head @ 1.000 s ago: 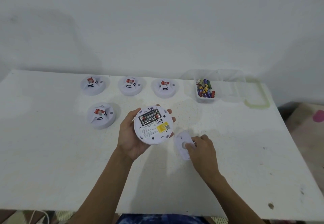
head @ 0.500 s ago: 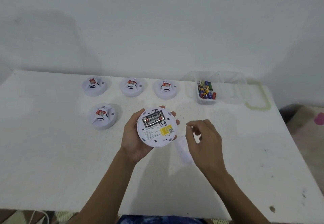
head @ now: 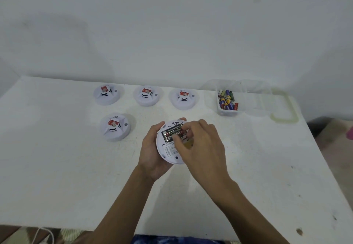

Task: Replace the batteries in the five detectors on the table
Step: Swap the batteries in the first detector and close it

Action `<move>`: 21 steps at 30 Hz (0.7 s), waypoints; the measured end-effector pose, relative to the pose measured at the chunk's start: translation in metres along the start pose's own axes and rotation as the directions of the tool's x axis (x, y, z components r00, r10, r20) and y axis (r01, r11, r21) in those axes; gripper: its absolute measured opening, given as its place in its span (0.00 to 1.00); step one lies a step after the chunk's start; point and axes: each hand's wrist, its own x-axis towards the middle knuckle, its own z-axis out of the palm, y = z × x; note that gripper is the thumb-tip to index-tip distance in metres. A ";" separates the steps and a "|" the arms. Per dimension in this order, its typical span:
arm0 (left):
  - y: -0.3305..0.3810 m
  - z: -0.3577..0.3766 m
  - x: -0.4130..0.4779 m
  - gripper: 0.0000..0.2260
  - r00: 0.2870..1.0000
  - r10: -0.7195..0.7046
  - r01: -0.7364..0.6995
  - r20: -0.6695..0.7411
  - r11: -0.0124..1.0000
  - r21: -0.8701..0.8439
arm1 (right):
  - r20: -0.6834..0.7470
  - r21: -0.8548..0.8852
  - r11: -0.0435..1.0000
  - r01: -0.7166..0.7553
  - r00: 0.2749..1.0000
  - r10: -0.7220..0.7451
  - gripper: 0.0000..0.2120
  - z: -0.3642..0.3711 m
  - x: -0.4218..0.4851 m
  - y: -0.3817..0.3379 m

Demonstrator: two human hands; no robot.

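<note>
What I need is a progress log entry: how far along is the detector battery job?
Done: the held detector has its bay open, its batteries exposed. In hand: the left hand holds it back-up while the right hand pinches at the batteries, apparently to pull one. Left: four other detectors sit face-up on the table, seemingly unopened; spare batteries wait in the clear box.

At mid-frame the right hand (head: 201, 148) covers the right half of the round white plastic detector (head: 168, 153) and the right ends of its two black batteries (head: 172, 132). Whether its fingertips pinch one cannot be told. The detector's printed text is too small to read. Both forearms run off the bottom edge.
</note>
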 end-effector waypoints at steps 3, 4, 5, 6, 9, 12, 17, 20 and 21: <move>-0.001 -0.001 0.000 0.22 1.000 0.003 -0.003 -0.014 1.000 0.016 | 0.094 0.006 0.999 -0.051 0.994 0.050 0.18 -0.004 0.002 -0.004; -0.001 -0.001 0.000 0.22 1.000 0.005 -0.005 -0.016 1.000 0.024 | 0.118 0.007 0.997 -0.073 0.990 0.071 0.19 -0.005 0.003 -0.004; -0.001 0.000 0.001 0.22 1.000 0.008 -0.007 -0.021 0.999 0.033 | 0.135 0.012 0.995 -0.097 0.986 0.094 0.19 -0.006 0.003 -0.005; -0.002 0.000 0.001 0.22 1.000 0.010 -0.008 -0.025 0.999 0.043 | 0.147 0.020 0.993 -0.116 0.983 0.112 0.19 -0.007 0.003 -0.006; -0.002 0.002 0.001 0.22 0.999 0.016 -0.014 -0.039 0.998 0.054 | 0.159 0.027 0.992 -0.126 0.980 0.120 0.19 -0.009 0.003 -0.008; -0.001 0.003 0.001 0.22 0.999 0.023 -0.020 -0.047 0.998 0.053 | 0.138 0.037 0.993 -0.115 0.984 0.109 0.18 -0.008 0.004 -0.007; 0.000 0.004 0.001 0.21 0.997 0.009 -0.006 -0.073 0.999 0.032 | -0.026 -0.075 0.974 0.216 0.976 -0.218 0.11 -0.004 0.005 -0.004; 0.001 0.003 0.000 0.21 0.997 0.017 -0.014 -0.081 0.999 0.042 | 0.102 -0.078 0.934 0.350 0.934 -0.341 0.08 -0.012 0.015 0.004; 0.001 0.003 -0.001 0.21 0.997 0.019 -0.016 -0.068 0.999 0.048 | 0.149 -0.067 0.919 0.389 0.915 -0.376 0.08 -0.015 0.019 0.007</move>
